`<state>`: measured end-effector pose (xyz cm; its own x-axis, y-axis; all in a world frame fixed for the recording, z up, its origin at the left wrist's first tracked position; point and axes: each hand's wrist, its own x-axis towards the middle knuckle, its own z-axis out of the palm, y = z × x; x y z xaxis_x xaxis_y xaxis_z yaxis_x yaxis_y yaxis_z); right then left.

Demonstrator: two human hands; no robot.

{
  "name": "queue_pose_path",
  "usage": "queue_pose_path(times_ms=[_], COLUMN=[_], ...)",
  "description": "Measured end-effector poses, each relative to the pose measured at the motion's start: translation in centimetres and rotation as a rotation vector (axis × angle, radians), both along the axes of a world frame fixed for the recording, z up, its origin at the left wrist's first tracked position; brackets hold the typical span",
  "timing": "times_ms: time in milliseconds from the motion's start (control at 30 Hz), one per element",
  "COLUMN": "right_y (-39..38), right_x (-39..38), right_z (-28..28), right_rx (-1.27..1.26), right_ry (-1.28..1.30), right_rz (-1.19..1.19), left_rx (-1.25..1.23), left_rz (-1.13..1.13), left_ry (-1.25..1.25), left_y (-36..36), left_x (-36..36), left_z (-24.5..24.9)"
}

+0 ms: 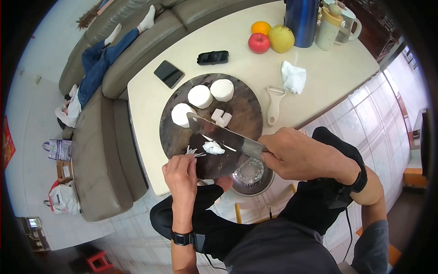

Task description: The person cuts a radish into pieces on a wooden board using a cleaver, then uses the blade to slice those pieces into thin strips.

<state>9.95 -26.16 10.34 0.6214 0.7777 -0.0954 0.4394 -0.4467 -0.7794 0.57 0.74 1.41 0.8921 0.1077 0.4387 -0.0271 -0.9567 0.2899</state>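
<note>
My right hand (294, 155) is closed around the handle of a kitchen knife (223, 134). Its wide blade slants across the round dark cutting board (248, 102), with the tip beside one of the white radish rounds (181, 115). At the board's near left edge, my left hand (181, 176) has its fingers pinched together on thin white radish strips (194, 151). More cut white radish pieces (213, 147) lie between that hand and the blade. Beyond the knife sit small white radish blocks (221, 118) and two more thick rounds (211, 93).
A metal bowl (263, 186) holding white shreds is below the board's near edge. On the table (150, 109) are a phone (169, 74), a black case (212, 57), a peeler (274, 105), a white cloth (293, 77), fruit (281, 39) and a blue flask (301, 23). A person lies on the sofa (98, 169).
</note>
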Motion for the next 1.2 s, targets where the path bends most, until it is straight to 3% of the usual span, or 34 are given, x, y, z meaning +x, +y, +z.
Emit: queue_pose_path(times_ms=[100, 233, 367, 500, 900, 1100, 1200], right_y=[0.1, 0.1, 0.0, -0.4, -1.2, -1.4, -1.1], right_x=[0.0, -0.1, 0.0, 0.1, 0.2, 0.0, -0.8], right_z=[0.1, -0.4, -0.2, -0.1, -0.5, -1.2, -1.7], right_rx=[0.004, 0.019, 0.012, -0.028, -0.089, -0.068, -0.078], right_ry=[0.003, -0.008, -0.008, -0.013, -0.033, -0.081, -0.093], right_rz=[0.01, 0.015, 0.012, 0.005, -0.011, 0.002, 0.048], left_rx=[-0.003, 0.103, 0.009, -0.023, -0.067, -0.079, 0.063], left_rz=[-0.098, -0.018, 0.067, -0.022, -0.111, -0.12, -0.216], left_ry=[0.015, -0.033, -0.008, -0.067, 0.133, -0.018, -0.068], left_y=[-0.5, -0.2, -0.1, -0.8, -1.9, -1.8, -1.7], left_x=[0.2, 1.3, 1.4, 1.2, 1.9, 0.7, -0.9], left_z=[-0.2, -1.2, -0.9, -0.8, -0.5, -0.3, -0.8])
